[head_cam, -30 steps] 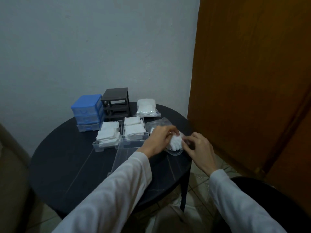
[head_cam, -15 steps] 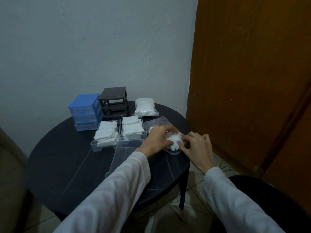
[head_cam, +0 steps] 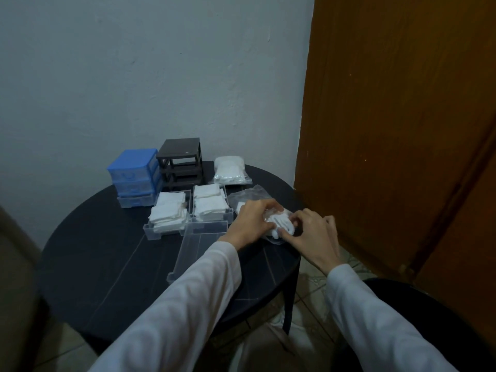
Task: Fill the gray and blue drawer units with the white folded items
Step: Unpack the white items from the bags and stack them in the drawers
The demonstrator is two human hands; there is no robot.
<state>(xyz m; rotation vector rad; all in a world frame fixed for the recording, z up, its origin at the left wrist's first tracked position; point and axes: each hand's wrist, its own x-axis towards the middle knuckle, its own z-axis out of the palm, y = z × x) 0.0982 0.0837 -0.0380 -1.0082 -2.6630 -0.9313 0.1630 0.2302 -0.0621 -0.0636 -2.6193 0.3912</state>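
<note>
White folded items (head_cam: 280, 224): a bunch in a clear bag (head_cam: 249, 197) at the table's (head_cam: 107, 264) right edge, gripped by left hand (head_cam: 253, 220) and right hand (head_cam: 312, 234). Step judged: extraction. Next required: transfer into empty clear drawer (head_cam: 198, 242).

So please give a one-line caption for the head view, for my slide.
Both hands, left hand and right hand, grip a clear bag of white folded items beside two filled clear drawers on a dark round table.

Both white-sleeved arms are stretched forward; left hand (head_cam: 252, 220) and right hand (head_cam: 312, 234) are brought together, fingers curled in a pinching grip.
</note>
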